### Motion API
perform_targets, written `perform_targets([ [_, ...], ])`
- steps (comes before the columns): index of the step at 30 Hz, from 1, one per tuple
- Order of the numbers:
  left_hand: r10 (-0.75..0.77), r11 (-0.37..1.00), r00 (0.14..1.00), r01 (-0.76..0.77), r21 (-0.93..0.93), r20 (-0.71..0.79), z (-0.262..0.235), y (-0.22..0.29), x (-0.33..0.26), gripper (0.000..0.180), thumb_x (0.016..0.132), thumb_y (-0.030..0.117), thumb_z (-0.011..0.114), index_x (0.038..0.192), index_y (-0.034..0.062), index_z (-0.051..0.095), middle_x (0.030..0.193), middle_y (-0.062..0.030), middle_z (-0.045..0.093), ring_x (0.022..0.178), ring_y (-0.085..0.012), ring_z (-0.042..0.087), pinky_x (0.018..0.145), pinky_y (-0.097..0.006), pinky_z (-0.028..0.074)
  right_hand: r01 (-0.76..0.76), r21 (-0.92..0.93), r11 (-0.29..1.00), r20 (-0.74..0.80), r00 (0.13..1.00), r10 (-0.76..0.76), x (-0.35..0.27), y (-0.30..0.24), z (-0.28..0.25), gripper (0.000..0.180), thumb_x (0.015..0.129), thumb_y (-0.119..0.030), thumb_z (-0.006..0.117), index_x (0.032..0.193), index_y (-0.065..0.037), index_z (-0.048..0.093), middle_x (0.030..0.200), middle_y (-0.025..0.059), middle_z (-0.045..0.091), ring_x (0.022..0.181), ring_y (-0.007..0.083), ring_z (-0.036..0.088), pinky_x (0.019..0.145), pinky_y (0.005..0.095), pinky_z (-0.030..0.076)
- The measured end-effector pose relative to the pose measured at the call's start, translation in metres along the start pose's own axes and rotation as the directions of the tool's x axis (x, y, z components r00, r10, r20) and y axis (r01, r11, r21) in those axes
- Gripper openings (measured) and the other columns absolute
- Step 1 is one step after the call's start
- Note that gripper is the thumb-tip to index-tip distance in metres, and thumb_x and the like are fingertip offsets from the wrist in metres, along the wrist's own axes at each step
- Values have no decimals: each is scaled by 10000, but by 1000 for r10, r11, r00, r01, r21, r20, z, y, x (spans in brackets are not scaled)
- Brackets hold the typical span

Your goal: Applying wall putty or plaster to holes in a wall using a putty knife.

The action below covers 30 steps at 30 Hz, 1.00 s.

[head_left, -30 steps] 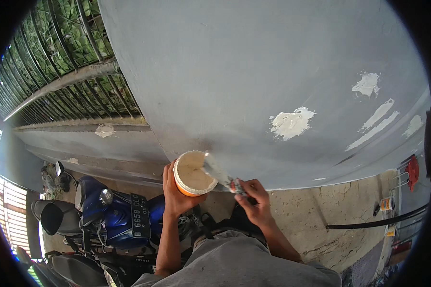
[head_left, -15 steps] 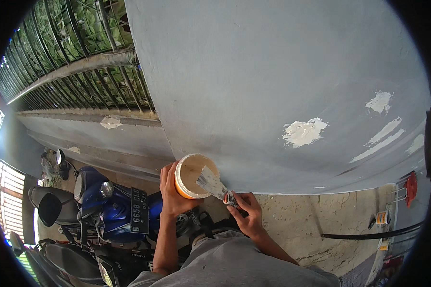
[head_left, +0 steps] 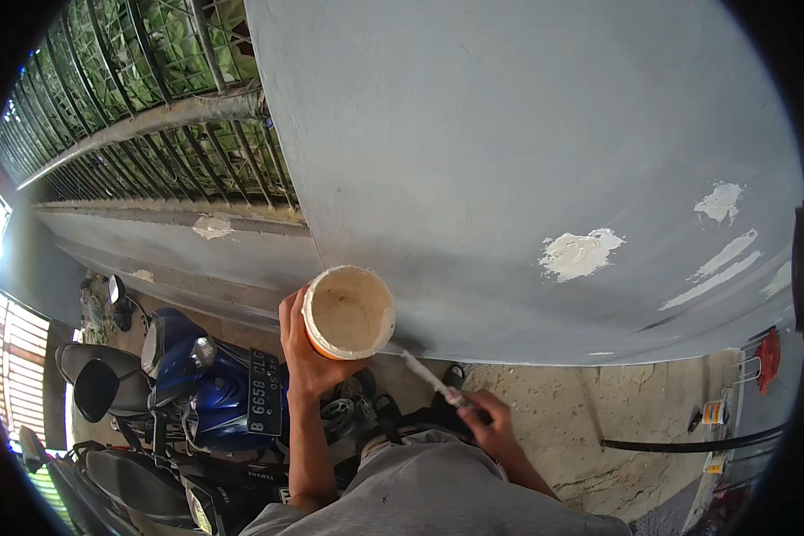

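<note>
My left hand (head_left: 310,351) is wrapped round an orange and white tub (head_left: 349,312), its mouth tilted toward me. Cream-coloured filler coats the inside and rim. My right hand (head_left: 489,422) grips the handle of a putty knife (head_left: 431,376), whose whitish blade is seen nearly edge-on and points up toward the tub, apart from it. Behind both hands rises a grey wall (head_left: 473,170). On it are a thick cream patch of filler (head_left: 582,255), a smaller patch (head_left: 720,203) and smeared streaks (head_left: 722,270) at the right.
To the left stand a blue motorcycle (head_left: 214,393) and a black one (head_left: 138,478). A metal fence (head_left: 165,116) with greenery behind it tops the low wall. At the right, a black hose (head_left: 688,442) crosses the concrete floor (head_left: 563,397), near a red object (head_left: 767,362).
The putty knife has come out of the tub, moving down and right with my right hand, and its blade has turned edge-on. My left hand has shifted the tub slightly left and up.
</note>
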State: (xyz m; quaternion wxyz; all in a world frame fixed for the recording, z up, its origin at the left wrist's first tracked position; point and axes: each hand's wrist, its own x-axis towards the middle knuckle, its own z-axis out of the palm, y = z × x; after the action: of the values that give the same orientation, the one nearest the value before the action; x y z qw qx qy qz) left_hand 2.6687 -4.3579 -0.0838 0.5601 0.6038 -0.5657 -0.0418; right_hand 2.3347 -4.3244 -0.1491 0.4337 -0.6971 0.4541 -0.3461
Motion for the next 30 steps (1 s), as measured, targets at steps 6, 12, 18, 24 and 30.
perform_targets([
  [6, 244, 953, 958, -266, 147, 149, -14, -3, 8, 988, 524, 348, 968, 1368, 17, 576, 1355, -187, 617, 1239, -409, 577, 1055, -541, 459, -253, 51, 966, 97, 964, 248, 48, -59, -109, 340, 932, -149, 769, 1221, 4, 677, 876, 46, 732, 671, 78, 628, 599, 241, 488],
  [12, 411, 861, 885, -455, 226, 218, -8, 11, 17, 941, 501, 310, 947, 1354, 86, 619, 1380, -135, 622, 1326, -366, 557, 1152, -583, 355, -293, -109, 950, 404, 860, 312, 102, -133, -167, 304, 905, -170, 810, 1153, -3, 754, 897, 73, 748, 603, 81, 630, 531, 233, 495],
  [18, 351, 892, 875, -421, 166, 333, -7, 21, 11, 958, 491, 300, 950, 1368, 110, 615, 1392, -117, 617, 1350, -345, 543, 1155, -570, 344, 215, -225, 950, 586, 809, -45, 131, -179, -158, 421, 771, -195, 926, 1155, -91, 788, 976, 78, 772, 745, 93, 686, 654, 265, 547],
  [24, 333, 918, 830, -394, 48, 448, -8, 29, 11, 963, 492, 270, 953, 1387, 165, 614, 1406, -60, 615, 1358, -310, 539, 1169, -575, 320, 177, -451, 875, 600, 786, 150, 155, -202, -154, 394, 722, -170, 925, 1100, -127, 820, 809, 37, 759, 628, 82, 537, 592, 270, 436],
  [30, 361, 888, 756, -457, 46, 546, -3, 38, 13, 960, 510, 240, 943, 1407, 201, 605, 1434, -26, 597, 1380, -269, 521, 1190, -562, 281, 167, -496, 852, 673, 694, 256, 178, -196, -134, 391, 747, -226, 909, 1112, -119, 818, 799, 39, 753, 641, 100, 578, 608, 278, 465],
])
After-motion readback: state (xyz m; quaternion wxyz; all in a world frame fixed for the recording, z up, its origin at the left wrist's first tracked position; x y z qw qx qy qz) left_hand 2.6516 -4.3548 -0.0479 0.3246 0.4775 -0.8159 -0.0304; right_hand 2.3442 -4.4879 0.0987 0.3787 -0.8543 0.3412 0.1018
